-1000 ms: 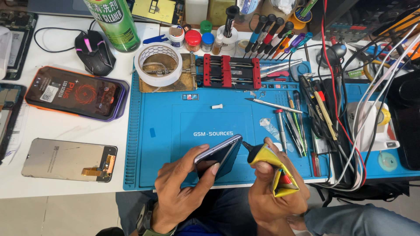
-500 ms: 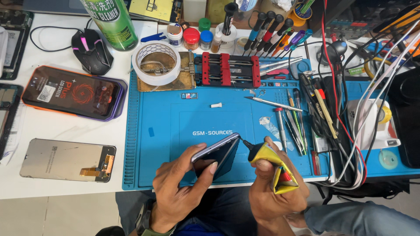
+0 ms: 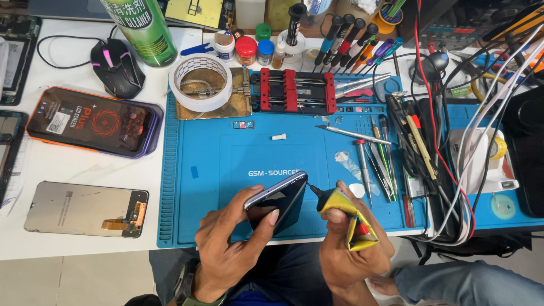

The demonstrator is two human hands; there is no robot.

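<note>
Since the earlier frames, almost nothing has been shifted: the phone [image 3: 277, 198] is still held tilted over the near edge of the blue mat [image 3: 226, 164], and the black nozzle of the yellow glue tube [image 3: 345, 218] is kept touching the phone's upper right corner. The left hand [image 3: 229, 249] is wrapped around the phone, fingers [image 3: 266, 222] curled onto its dark face. The right hand [image 3: 351, 255] is closed tightly around the crumpled tube, and a roll of tape [image 3: 200, 82] is left well apart at the mat's far edge.

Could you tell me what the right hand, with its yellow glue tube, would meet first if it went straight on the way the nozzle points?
Probably the dark smartphone tilted in the left hand: the right hand aims the crumpled yellow tube at its upper corner, seemingly almost touching.
</note>
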